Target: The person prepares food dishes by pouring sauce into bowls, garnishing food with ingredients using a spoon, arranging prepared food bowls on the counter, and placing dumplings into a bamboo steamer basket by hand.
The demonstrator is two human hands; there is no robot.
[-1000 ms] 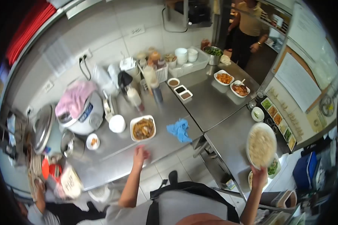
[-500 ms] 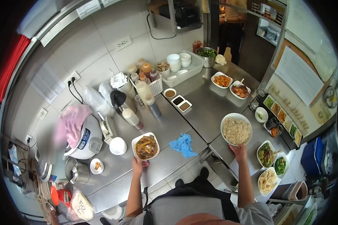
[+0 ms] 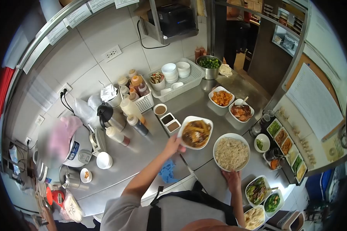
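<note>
My left hand (image 3: 175,145) grips the near left edge of a white square bowl of stewed food in brown sauce (image 3: 197,132), raised over the counter. Under the near rim of a round white bowl of rice (image 3: 232,152) is my right hand (image 3: 232,179), its fingers partly hidden below the bowl. The two bowls are side by side, a small gap between them. A crumpled blue cloth (image 3: 168,171) lies near the counter edge, beneath my left forearm. Beyond the stew bowl sit small sauce dishes (image 3: 170,122).
Dishes of orange food (image 3: 222,98) and reddish meat (image 3: 241,112) stand at the back. Cooked greens (image 3: 273,202) are at lower right. Squeeze bottles (image 3: 137,124), a thermal jug (image 3: 110,116) and a rice cooker (image 3: 76,148) occupy the left. A co-worker's arm (image 3: 49,217) shows lower left.
My left hand has carried the stew bowl right, across the counter, close to the rice bowl. My view has turned to the right. My right hand stays at the rice bowl.
</note>
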